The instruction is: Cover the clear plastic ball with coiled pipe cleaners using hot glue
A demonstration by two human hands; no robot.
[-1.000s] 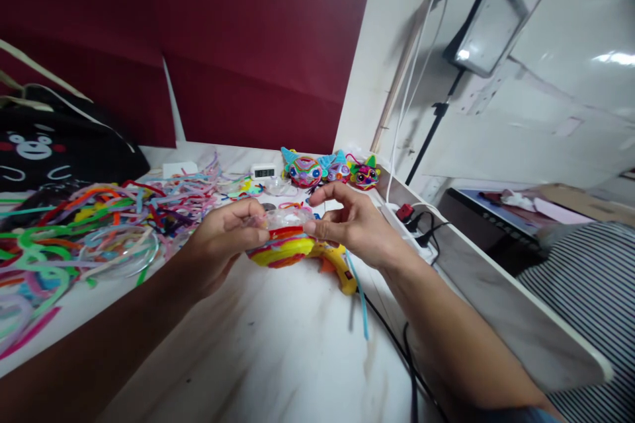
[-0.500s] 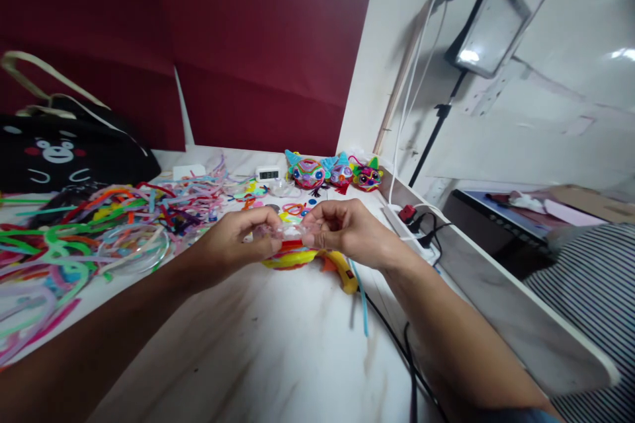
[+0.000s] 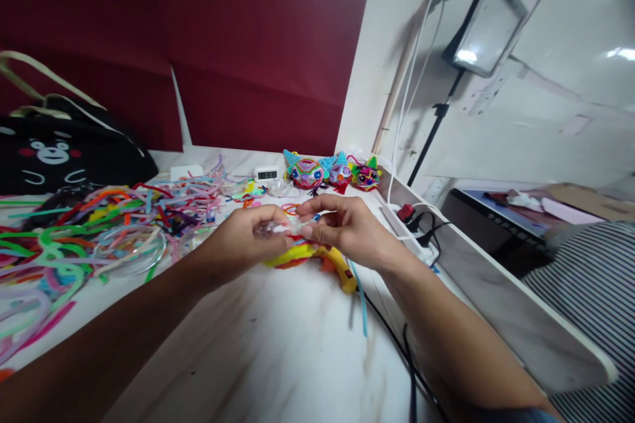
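Between my two hands is a small clear plastic bag (image 3: 270, 229) with something pale inside, too blurred to name. My left hand (image 3: 253, 231) is closed on the bag's left part. My right hand (image 3: 342, 228) pinches its right end between thumb and forefinger. Just below the hands, a yellow craft piece (image 3: 290, 255) with other colours lies on the table, partly hidden by the fingers. Beside it rests a yellow glue gun (image 3: 343, 271) with a black cord. A light blue pipe cleaner (image 3: 361, 301) lies to the right of the glue gun.
Tangled pipe cleaners (image 3: 99, 231) and a clear plastic dome (image 3: 129, 250) cover the left. Colourful animal-face ornaments (image 3: 307, 173) and a small digital clock (image 3: 266, 174) stand at the back. A power strip (image 3: 411, 238) lies along the right edge. A person's striped clothing (image 3: 585, 284) shows far right.
My fingers have shifted on the plastic bag, and it has crumpled and tilted between them. The red strip seen under it is now mostly covered. The view has drifted slightly.
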